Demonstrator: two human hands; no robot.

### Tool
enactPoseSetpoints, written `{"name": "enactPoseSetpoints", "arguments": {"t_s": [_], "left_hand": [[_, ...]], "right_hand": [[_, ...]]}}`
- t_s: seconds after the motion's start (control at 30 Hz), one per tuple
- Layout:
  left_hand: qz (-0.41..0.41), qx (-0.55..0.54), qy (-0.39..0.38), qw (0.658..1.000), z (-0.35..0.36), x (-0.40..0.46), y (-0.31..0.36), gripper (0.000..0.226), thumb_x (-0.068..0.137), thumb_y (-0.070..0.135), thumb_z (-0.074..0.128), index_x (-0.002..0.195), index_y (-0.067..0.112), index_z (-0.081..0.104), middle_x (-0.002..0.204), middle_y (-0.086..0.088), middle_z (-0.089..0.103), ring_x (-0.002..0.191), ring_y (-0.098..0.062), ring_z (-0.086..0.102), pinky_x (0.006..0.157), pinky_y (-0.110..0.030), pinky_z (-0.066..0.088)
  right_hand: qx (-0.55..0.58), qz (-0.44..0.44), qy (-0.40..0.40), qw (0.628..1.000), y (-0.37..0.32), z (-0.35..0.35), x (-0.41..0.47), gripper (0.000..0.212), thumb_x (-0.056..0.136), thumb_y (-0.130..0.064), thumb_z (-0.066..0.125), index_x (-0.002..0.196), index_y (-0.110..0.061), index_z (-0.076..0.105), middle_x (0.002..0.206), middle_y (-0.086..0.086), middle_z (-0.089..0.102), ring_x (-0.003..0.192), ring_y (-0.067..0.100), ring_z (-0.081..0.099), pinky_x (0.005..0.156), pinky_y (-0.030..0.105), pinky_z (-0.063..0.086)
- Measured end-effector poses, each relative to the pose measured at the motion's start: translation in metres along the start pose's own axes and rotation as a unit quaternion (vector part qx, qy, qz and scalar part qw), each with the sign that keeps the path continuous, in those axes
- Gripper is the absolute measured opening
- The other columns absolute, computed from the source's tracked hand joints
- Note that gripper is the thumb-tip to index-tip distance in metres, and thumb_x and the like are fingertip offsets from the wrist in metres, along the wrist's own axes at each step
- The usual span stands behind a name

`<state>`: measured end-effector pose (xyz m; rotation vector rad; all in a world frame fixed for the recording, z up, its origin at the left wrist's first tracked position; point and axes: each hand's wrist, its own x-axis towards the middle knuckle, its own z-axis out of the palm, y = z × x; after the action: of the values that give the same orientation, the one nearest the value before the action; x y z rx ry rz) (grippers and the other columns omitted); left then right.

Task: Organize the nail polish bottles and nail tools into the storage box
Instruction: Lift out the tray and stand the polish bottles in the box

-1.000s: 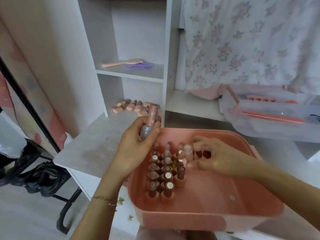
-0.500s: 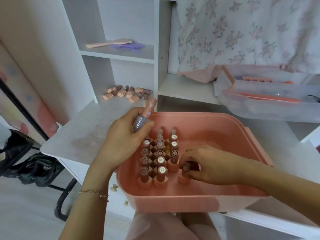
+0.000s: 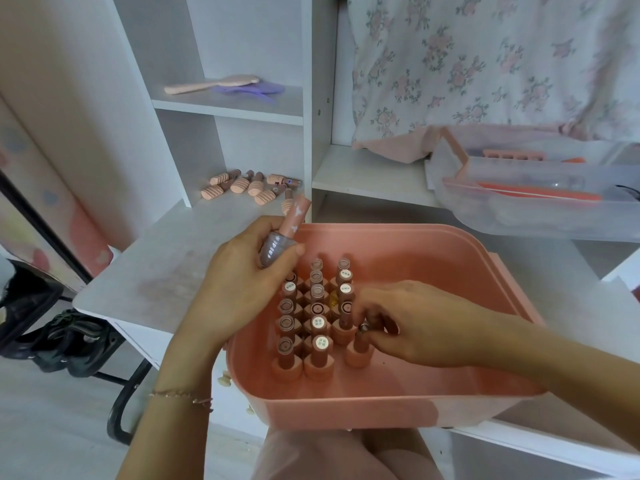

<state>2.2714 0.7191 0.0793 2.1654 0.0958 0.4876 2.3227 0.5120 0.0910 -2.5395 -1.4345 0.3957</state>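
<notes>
A pink storage box (image 3: 433,407) sits at the desk's front edge over my lap. Several nail polish bottles (image 3: 317,320) stand upright in rows in its left half. My left hand (image 3: 242,289) grips a grey-bodied bottle with a pink cap (image 3: 282,237) above the box's left rim. My right hand (image 3: 401,323) reaches into the box and pinches the cap of a bottle (image 3: 358,353) standing at the right end of the front row. More pink bottles (image 3: 249,188) lie loose on the desk in the shelf nook.
A clear plastic bin (image 3: 536,209) holding orange nail files sits at the back right, under floral fabric (image 3: 485,64). A pink hairbrush (image 3: 211,84) lies on the upper shelf. Black shoes (image 3: 69,337) are on the floor at left.
My right hand carried a bottle from the box's back toward the front and set it at the right end of the front row. The view shifted down; my left hand keeps its bottle.
</notes>
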Motion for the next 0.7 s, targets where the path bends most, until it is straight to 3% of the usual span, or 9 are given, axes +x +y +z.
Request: {"name": "enactPoseSetpoints", "arguments": {"t_s": [0.13, 0.37, 0.7], "left_hand": [[0.001, -0.001, -0.001, 1.000, -0.0002, 0.0000, 0.0001, 0.013, 0.084, 0.030, 0.061, 0.093, 0.038, 0.056, 0.075, 0.007, 0.064, 0.069, -0.006, 0.058, 0.066, -0.020, 0.043], [0.002, 0.003, -0.003, 1.000, 0.0001, 0.0006, -0.0007, 0.013, 0.084, 0.031, 0.061, 0.096, 0.036, 0.057, 0.070, 0.007, 0.064, 0.069, -0.008, 0.059, 0.069, -0.027, 0.045], [-0.002, -0.006, -0.009, 1.000, -0.0001, 0.0005, -0.0006, 0.011, 0.084, 0.032, 0.060, 0.092, 0.038, 0.056, 0.070, 0.006, 0.064, 0.068, -0.009, 0.058, 0.066, -0.023, 0.043]], "right_hand": [[-0.001, 0.004, 0.005, 1.000, -0.0010, 0.0002, 0.0040, 0.011, 0.087, -0.030, 0.054, 0.098, -0.031, 0.053, 0.083, -0.015, 0.051, 0.075, 0.004, 0.046, 0.071, 0.027, 0.045], [0.008, 0.008, 0.010, 1.000, -0.0018, 0.0037, 0.0086, 0.011, 0.088, -0.030, 0.054, 0.099, -0.028, 0.053, 0.086, -0.013, 0.052, 0.077, 0.004, 0.046, 0.069, 0.021, 0.041], [0.028, 0.015, 0.017, 0.999, -0.0041, 0.0046, 0.0103, 0.011, 0.088, -0.028, 0.054, 0.099, -0.026, 0.053, 0.084, -0.011, 0.050, 0.076, 0.005, 0.044, 0.066, 0.019, 0.036]]}}
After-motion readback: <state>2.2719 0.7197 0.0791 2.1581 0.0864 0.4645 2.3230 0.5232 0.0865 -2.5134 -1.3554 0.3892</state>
